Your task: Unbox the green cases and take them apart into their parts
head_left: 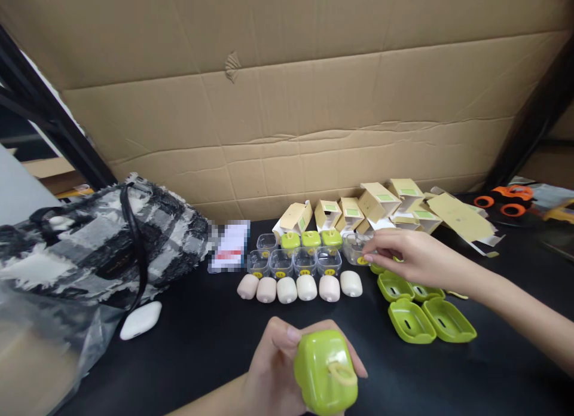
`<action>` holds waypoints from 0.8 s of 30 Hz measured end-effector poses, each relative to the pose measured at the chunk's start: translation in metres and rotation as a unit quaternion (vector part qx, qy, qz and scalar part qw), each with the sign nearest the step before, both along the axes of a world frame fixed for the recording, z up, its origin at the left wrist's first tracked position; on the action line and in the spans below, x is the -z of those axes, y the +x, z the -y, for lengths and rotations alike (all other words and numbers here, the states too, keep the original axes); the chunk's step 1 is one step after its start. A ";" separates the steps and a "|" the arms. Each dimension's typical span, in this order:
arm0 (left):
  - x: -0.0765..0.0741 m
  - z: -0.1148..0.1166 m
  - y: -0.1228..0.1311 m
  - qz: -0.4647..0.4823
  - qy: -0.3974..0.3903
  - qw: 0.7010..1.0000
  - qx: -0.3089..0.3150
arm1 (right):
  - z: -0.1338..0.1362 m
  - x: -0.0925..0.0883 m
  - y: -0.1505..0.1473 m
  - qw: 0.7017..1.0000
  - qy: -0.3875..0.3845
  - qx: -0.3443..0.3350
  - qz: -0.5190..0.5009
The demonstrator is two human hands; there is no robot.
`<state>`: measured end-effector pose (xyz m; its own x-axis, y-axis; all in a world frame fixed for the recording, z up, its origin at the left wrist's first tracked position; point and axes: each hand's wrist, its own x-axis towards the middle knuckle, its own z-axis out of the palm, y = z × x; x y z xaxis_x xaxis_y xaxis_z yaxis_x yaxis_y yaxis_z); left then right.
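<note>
My left hand (pixel 273 359) is closed around a shiny green, rounded-square container (pixel 320 371) with a pale yellow loop on its top, close to the camera. Farther back, my right hand (pixel 410 257) has its fingertips on the right side of a clear plastic cup (pixel 353 244) with a yellow sticker. This cup stands at the right end of clear cups (pixel 281 262) set in two rows. Green lids with loops (pixel 311 240) sit among the back row. In front lies a row of white and pale pink rounded pieces (pixel 287 290).
Several green trays with slots (pixel 411 321) lie under and beside my right forearm. Behind stand opened small cardboard boxes (pixel 379 202) against a cardboard wall (pixel 291 105). A black-and-grey bag (pixel 98 242), a white case (pixel 141 320) and a plastic bag (pixel 45 350) occupy the left; an orange-wheeled toy (pixel 506 199) is far right.
</note>
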<state>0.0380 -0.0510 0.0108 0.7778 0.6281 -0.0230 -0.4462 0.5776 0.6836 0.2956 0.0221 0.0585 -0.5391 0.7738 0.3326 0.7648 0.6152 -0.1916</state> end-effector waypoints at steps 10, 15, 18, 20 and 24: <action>-0.004 0.003 -0.001 -0.007 -0.003 1.000 0.010 | 0.000 0.008 -0.005 0.997 0.046 0.003 0.061; -0.005 0.003 -0.001 -0.033 -0.011 0.999 0.008 | -0.002 0.017 -0.012 0.996 0.036 -0.020 0.081; -0.004 0.002 -0.001 -0.041 -0.010 0.999 0.022 | -0.002 0.021 -0.013 0.996 0.028 -0.029 0.083; -0.002 0.000 0.000 -0.038 -0.006 0.999 0.034 | -0.001 0.022 -0.013 0.996 0.024 -0.028 0.079; 0.002 -0.008 0.005 -0.030 0.020 0.999 0.002 | 0.012 0.014 -0.017 1.000 0.022 -0.009 0.003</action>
<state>0.0428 -0.0432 0.0085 0.7782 0.6264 -0.0452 -0.4014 0.5513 0.7314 0.2782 0.0098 0.0449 -0.5546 0.7487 0.3632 0.7550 0.6362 -0.1587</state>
